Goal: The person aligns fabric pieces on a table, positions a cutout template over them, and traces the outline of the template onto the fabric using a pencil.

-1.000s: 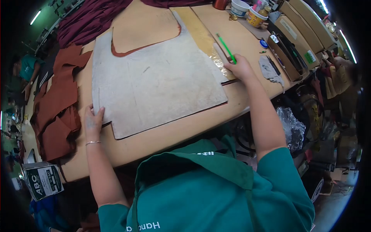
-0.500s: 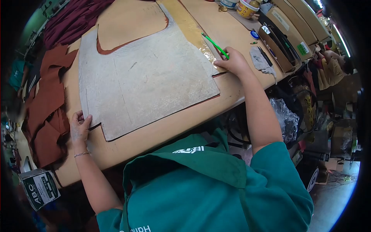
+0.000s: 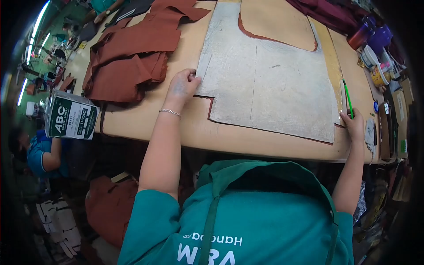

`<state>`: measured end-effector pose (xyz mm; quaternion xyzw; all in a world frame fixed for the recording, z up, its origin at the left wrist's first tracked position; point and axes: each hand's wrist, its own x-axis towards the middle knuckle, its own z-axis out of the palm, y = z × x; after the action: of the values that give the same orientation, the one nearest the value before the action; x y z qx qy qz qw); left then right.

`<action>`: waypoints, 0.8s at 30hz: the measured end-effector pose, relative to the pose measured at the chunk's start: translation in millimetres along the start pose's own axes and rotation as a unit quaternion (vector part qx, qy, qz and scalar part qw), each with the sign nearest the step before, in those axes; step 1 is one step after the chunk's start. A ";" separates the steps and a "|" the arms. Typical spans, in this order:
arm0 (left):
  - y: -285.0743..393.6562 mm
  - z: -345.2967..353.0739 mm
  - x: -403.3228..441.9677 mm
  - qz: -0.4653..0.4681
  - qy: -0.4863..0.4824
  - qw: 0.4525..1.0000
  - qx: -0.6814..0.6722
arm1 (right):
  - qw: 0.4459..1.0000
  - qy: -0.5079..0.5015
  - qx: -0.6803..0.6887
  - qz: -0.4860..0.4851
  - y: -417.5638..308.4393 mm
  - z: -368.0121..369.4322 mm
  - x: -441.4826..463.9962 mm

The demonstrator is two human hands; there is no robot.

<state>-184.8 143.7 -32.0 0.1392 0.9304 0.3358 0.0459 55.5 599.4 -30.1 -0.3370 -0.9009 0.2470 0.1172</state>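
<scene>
A large grey-white pattern sheet (image 3: pixel 274 88) with a U-shaped cut-out lies flat on the table, red-brown material (image 3: pixel 211 108) showing along its edges. My left hand (image 3: pixel 182 86) is at the sheet's left edge, fingers curled and thumb against the border. By the lower right corner, my right hand (image 3: pixel 354 126) grips a slim green pencil (image 3: pixel 347 98), which points up and away. Clear tape shines on the yellowish strip (image 3: pixel 331 57) along the sheet's right side. What the fingertips of my right hand touch underneath is hidden.
Red-brown pieces (image 3: pixel 128 66) are piled left of the sheet, near an ABC cement tin (image 3: pixel 73 115) at the table's corner. Tubs (image 3: pixel 379 76), a dark red tumbler (image 3: pixel 360 35) and boxes (image 3: pixel 399 106) stand at right. Another person (image 3: pixel 46 154) is at far left.
The view has swung left, so the sheet and both hands appear further right. My left thumb has drawn in from the sheet's surface to its edge. The pencil stays in my right hand.
</scene>
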 end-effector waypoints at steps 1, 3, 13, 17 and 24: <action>-0.8 1.4 5.8 -0.006 -0.015 1.000 -0.003 | 1.000 -0.001 -0.001 0.003 -1.3 -0.3 -0.4; -3.3 3.8 13.0 0.000 -0.020 0.999 -0.028 | 1.000 0.001 -0.015 -0.003 -1.8 -0.4 -1.0; 3.5 4.8 22.4 0.029 -0.008 0.999 0.037 | 0.999 -0.002 -0.045 -0.018 -0.1 0.6 -0.7; -1.6 2.0 20.6 0.058 -0.008 0.998 0.036 | 0.999 0.003 -0.044 -0.018 -2.8 0.3 -2.7; -7.6 10.8 14.2 0.096 0.049 0.992 0.066 | 0.997 0.006 -0.070 -0.017 -5.7 -0.2 -4.9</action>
<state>-198.1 148.9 -45.0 0.2140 0.9340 0.2831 -0.0410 56.1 592.5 -27.1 -0.3309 -0.9208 0.1792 0.1026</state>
